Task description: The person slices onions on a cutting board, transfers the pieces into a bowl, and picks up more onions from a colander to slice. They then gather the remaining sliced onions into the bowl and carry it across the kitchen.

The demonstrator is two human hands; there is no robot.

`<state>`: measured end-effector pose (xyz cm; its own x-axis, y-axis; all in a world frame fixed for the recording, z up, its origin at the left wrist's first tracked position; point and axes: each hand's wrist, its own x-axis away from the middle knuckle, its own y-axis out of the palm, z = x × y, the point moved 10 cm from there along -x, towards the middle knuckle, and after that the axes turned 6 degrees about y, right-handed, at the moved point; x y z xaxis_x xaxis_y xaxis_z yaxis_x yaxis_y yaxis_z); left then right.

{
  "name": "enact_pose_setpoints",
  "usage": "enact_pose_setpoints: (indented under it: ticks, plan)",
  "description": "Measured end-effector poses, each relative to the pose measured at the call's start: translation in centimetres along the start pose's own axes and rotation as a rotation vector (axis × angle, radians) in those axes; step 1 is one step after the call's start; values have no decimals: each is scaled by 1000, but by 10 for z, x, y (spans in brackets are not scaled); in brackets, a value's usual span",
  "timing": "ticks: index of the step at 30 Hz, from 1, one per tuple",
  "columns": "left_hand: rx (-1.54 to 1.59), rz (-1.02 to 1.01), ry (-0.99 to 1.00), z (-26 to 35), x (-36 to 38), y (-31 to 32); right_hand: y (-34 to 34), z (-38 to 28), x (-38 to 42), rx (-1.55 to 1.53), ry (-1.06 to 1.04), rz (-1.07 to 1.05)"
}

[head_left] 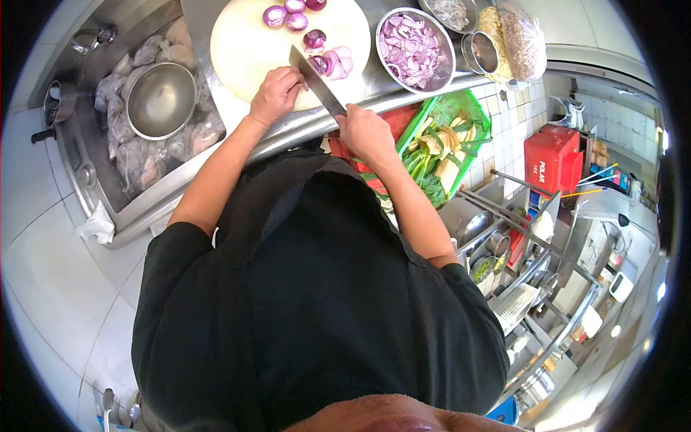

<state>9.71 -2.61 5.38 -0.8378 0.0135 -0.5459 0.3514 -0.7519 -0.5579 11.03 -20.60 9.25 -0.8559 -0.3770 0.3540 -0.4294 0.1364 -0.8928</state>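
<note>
Onion slices point(338, 63) lie fanned on the round board point(237, 43), just beside the knife point(322, 86). The blade stands between them and the left hand point(277, 93). Left fingers: curled, drawn together close to the blade; whether they pin a piece cannot be told, the hand covers that spot. Right hand point(367, 133): closed round the handle, blade slanting away over the board.

Step in hand, as judged: slicing red onion. A further cut from this pose would call for a steadied piece, fingertips tucked clear of the edge, and an even stroke.

Beyond the slices, a cut onion point(314, 39); farther off, a group of peeled onions point(297, 21).

Containers: colander point(448, 68), right of the board, well filled with sliced onion. Beside it, a small pot point(484, 52), contents not made out. Below the counter edge, a green basket point(466, 108) holds leafy greens point(425, 169). Left, the sink point(140, 21) contains filled plastic bags point(126, 151), with a steel bowl point(162, 101) among them.
</note>
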Motion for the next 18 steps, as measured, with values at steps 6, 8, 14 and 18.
enact_pose_setpoints:
  ticks: [6, 8, 14, 18]
  plan:
    - [-1, -40, -39, -2, 1, 3, 26, 11, -8, 2, 6, -32]
    - [-22, -83, -63, -7, 1, 4, 19, 5, -13, 9, -11, -38]
    - [-108, 186, 7, 44, -51, -46, -1, -1, 1, -129, 78, -53]
    - [-433, -487, -238, 8, -95, 37, 32, -5, 6, -133, 27, -166]
